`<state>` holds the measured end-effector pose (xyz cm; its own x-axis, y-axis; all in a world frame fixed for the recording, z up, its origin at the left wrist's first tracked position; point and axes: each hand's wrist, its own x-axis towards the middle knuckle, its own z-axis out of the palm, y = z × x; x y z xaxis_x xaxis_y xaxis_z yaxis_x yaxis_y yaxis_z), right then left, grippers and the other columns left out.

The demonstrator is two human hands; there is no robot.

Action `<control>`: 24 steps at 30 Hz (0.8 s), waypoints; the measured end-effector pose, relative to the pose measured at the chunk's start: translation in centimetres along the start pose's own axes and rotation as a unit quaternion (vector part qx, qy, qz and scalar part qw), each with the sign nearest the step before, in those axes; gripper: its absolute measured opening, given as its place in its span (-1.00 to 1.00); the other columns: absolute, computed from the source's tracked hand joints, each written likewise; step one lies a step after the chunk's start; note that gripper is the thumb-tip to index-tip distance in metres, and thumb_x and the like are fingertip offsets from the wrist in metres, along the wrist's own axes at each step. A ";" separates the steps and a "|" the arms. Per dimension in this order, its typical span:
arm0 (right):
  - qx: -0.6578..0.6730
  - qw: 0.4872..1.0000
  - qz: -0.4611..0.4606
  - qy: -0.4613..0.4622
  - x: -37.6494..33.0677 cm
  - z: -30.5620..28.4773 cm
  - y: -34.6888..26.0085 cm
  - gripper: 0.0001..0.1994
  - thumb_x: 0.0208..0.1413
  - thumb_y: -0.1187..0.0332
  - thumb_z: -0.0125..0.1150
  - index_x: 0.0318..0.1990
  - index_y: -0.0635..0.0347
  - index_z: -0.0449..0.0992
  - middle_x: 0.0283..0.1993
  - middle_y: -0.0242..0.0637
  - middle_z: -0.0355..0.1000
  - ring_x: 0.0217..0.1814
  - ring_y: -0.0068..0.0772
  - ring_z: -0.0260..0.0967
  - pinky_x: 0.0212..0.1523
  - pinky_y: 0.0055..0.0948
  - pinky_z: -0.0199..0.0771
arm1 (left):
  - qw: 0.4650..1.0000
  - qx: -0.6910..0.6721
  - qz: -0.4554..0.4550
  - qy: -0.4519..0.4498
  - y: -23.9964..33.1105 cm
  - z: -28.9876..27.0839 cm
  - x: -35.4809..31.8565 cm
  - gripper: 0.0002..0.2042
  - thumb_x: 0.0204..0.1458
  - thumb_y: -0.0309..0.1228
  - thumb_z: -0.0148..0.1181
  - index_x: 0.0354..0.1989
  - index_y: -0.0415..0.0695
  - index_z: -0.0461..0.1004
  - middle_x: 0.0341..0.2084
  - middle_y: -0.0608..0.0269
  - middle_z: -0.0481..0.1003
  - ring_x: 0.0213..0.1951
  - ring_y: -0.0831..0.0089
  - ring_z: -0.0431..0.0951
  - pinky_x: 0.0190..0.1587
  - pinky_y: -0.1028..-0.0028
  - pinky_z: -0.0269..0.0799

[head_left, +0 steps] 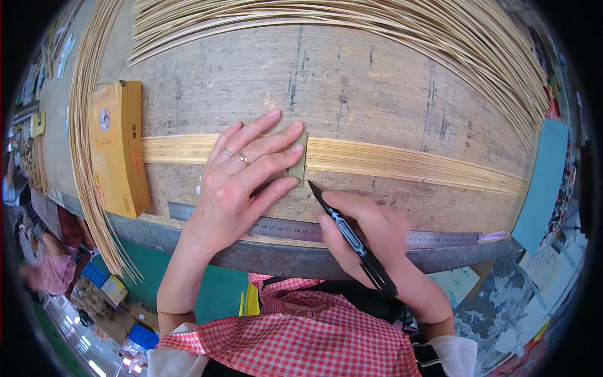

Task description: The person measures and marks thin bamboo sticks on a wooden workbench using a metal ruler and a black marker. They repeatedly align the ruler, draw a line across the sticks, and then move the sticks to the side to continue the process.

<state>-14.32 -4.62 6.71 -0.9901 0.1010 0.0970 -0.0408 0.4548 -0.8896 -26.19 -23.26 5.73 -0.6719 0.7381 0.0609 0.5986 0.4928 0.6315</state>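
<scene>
A row of thin pale bamboo strips (402, 159) runs side by side across the wooden bench (207, 81). My left hand (232, 179) lies flat over the row with fingers spread, two rings on it. Under its fingertips is a narrow greenish flat piece (302, 162), set crosswise over the strips. In my right hand (380, 229) I grip a black marker pen (352, 235), its tip just beside the lower end of that piece. A metal ruler (279, 228) lies along the near bench edge, partly hidden by my right hand.
At the left, a yellow box (115, 151) stands against the row's end. Beside it hangs a long bundle of thin strips (85, 100) over the bench edge. Many more strips (377, 19) curve along the far side. A blue panel (544, 182) borders the right end.
</scene>
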 end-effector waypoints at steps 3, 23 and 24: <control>-0.068 0.998 -0.010 -0.001 -0.8 -3.4 -0.1 -0.58 0.01 0.58 0.33 0.09 0.25 0.54 -0.17 -0.04 0.58 -0.21 -0.10 0.60 -0.19 -0.30 0.59 | 1.000 0.000 -0.002 -0.004 0.0 0.1 0.1 -0.60 -0.11 -0.46 0.46 -0.01 -0.05 0.62 0.16 0.22 0.55 0.35 0.10 0.36 0.39 -0.01 0.12; -0.359 0.929 -0.014 -0.090 -4.9 -13.6 6.9 -0.54 0.21 0.47 0.00 0.29 0.20 0.41 0.47 -0.03 0.20 0.57 0.03 0.06 0.46 0.10 0.13 | 0.990 0.125 0.016 -0.058 3.6 2.5 1.5 -0.48 0.02 -0.47 0.34 0.23 -0.02 0.50 0.31 0.26 0.41 0.42 0.12 0.25 0.48 -0.08 -0.11; -0.356 0.930 -0.016 -0.090 -4.8 -13.7 6.9 -0.53 0.21 0.47 0.00 0.29 0.19 0.40 0.47 -0.03 0.20 0.57 0.04 0.05 0.46 0.10 0.12 | 0.989 0.129 0.031 -0.066 4.5 3.0 2.1 -0.47 0.02 -0.44 0.35 0.25 -0.01 0.49 0.32 0.27 0.40 0.42 0.14 0.25 0.47 -0.08 -0.11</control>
<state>-7.97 10.16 6.18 -0.9989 -0.0444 -0.0152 -0.0359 0.9320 -0.3608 -23.60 -18.13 6.37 -0.5777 0.8160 -0.0184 0.7402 0.5333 0.4095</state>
